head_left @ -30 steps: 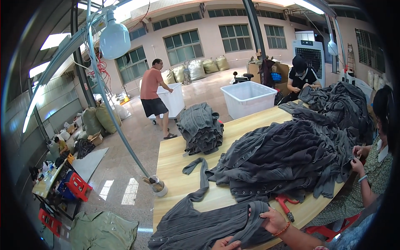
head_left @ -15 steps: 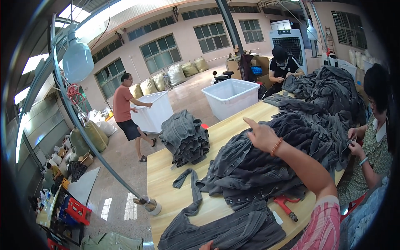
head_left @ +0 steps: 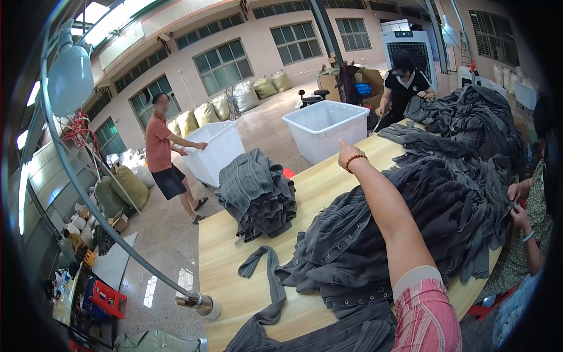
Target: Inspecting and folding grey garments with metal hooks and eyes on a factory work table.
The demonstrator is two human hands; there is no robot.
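On the left part of the counter (head_left: pixel 234 276) a loose dark grey strip of cloth (head_left: pixel 271 287) trails toward the near edge. Behind it, near the far left edge, sits a folded stack of grey clothes (head_left: pixel 257 193), ribbed and neatly piled. My left hand is out of sight. My right hand (head_left: pixel 347 154) is stretched out over the middle of the counter, a bead bracelet on the wrist, my fingers (head_left: pixel 340 142) loosely spread and gripping nothing. Under my arm lies the big heap of dark grey clothes (head_left: pixel 446 205), crumpled, with a snap-studded band along its near edge; it covers the right half of the counter. Beyond the far edge stand two white plastic bins (head_left: pixel 325 126); the nearer one looks bare inside, the other's inside I cannot tell.
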